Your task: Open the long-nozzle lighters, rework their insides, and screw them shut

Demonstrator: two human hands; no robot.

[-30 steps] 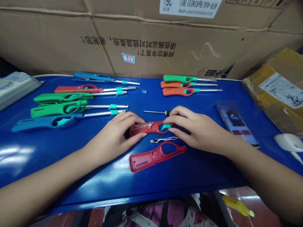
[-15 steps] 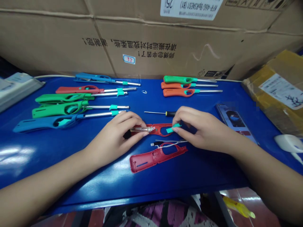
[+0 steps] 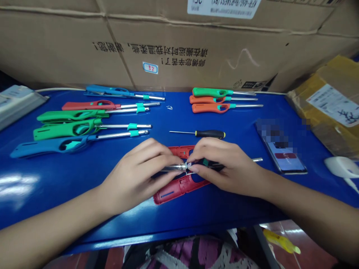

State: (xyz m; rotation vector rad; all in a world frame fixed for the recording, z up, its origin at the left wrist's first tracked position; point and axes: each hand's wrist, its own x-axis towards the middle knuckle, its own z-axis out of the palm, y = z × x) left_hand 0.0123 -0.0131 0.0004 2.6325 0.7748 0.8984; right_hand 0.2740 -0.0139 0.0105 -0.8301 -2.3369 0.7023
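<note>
Cardboard box: one, standing behind the counter. Counter: blue. Left hand: fingers pinching the clear tube. Right hand: fingers pinching the white tip. Red casing halves: two, beneath and between the hands, partly hidden. Screwdriver: black-handled, lying beyond the hands. Clear tube: above the casing. White tip: at the tube's end.
</note>
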